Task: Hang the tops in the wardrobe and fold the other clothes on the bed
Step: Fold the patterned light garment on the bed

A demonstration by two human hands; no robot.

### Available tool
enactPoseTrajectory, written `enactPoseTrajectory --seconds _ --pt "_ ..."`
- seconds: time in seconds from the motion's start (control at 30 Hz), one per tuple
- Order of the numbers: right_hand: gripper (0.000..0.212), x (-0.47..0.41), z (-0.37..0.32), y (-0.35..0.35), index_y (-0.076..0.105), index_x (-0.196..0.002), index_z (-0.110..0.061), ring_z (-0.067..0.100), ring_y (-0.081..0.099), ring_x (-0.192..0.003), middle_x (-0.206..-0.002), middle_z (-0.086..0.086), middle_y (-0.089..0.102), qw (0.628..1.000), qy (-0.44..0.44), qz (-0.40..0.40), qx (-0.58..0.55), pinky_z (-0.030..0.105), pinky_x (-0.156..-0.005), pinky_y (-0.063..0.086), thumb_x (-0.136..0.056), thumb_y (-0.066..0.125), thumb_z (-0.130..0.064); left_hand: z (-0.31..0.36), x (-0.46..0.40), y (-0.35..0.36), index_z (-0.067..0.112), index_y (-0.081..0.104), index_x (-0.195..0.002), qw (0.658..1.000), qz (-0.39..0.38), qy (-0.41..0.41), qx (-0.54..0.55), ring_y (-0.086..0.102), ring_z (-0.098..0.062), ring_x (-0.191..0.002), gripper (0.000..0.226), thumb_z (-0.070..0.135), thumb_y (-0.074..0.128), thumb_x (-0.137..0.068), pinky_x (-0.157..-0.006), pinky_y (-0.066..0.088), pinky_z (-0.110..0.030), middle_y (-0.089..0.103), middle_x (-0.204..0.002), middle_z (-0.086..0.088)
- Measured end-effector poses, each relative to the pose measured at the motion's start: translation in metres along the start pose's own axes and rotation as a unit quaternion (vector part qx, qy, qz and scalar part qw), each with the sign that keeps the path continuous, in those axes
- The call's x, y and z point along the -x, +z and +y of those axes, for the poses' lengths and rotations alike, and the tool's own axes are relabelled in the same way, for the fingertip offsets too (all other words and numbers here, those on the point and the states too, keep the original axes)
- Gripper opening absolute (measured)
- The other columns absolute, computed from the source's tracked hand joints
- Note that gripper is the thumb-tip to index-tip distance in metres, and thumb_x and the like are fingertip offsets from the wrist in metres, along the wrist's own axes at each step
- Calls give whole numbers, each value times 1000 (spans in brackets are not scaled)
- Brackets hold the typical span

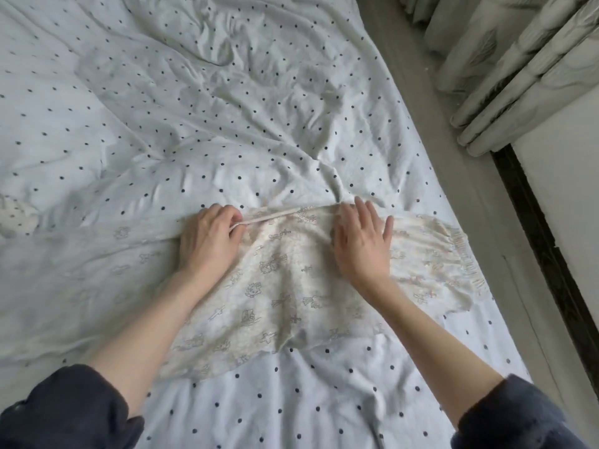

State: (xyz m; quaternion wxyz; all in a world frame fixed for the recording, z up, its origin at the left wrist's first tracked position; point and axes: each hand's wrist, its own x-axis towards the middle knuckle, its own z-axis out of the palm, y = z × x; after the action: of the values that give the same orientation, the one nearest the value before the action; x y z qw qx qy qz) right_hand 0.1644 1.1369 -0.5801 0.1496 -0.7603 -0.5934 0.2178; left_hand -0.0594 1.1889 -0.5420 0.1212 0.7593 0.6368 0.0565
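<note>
Your left hand rests on the left part of a cream, thin-fabric garment printed with faint outline figures, which lies spread flat across the near middle of the bed. The fingers of that hand are curled, and thumb and fingers pinch a narrow pale drawstring or cord that runs along the garment's far edge toward your other hand. Your right hand lies palm down on the garment just to the right of its middle, fingers straight and slightly spread, pressing the cloth flat and gripping nothing. The two hands are near each other with a rumpled ridge of the fabric between them. The garment's right end shows a gathered, ruffled band close to the bed's right edge; its left part reaches out under your left forearm and looks paler there. It lies on a white bed sheet with small dark polka dots, heavily creased toward the far side. At the sheet's left edge a small piece of pale dotted cloth shows; what it is cannot be told. Both your forearms are bare, with dark blue sleeves pushed up near the elbows. Beyond the bed's right edge runs a grey floor strip, and pale pleated curtains hang at the upper right.
</note>
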Motion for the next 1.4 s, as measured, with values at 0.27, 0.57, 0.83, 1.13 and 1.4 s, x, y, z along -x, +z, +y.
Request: enactPoseTrajectory --seconds 0.27,0.57,0.83,1.13,1.4 --pt "39 36 -124 36 44 -138 -23 21 18 -143 -148 4 37 966 -238 -94 41 52 -115 -7 -99 38 -25 -81 101 -37 12 64 -95 991 -12 -134 -6 60 -32 -88 12 21 63 -88 -65 45 -39 61 -98 -9" --pt "34 61 -207 70 57 -127 -24 21 37 -131 -130 0 53 938 -300 -146 95 53 -115 -1 -95 49 -33 -154 162 -47 8 66 -104 981 -23 -183 56 57 -35 -98 19 10 58 -87 -83 45 -43 58 -102 -13" --pt "30 91 -270 99 64 -115 -22 21 50 -111 -111 1 61 908 -358 -159 148 37 -100 23 -96 44 -35 -231 188 -78 16 68 -106 973 -57 -222 8 60 -28 -98 24 12 53 -88 -77 45 -35 64 -109 -5" --pt "23 70 -313 109 67 -95 -6 24 62 -74 -91 6 66 951 -294 -85 51 38 -79 48 -95 47 -15 -305 205 -105 19 61 -74 947 -155 -280 35 59 -26 -82 16 15 50 -85 -58 34 -28 60 -75 0" --pt "19 37 -340 116 66 -91 -2 26 54 -66 -91 12 65 983 -181 -22 13 28 -55 37 -90 47 -7 -358 133 -153 18 68 -95 961 -27 -276 9 58 -32 -100 20 14 48 -90 -79 42 -35 68 -104 -9"
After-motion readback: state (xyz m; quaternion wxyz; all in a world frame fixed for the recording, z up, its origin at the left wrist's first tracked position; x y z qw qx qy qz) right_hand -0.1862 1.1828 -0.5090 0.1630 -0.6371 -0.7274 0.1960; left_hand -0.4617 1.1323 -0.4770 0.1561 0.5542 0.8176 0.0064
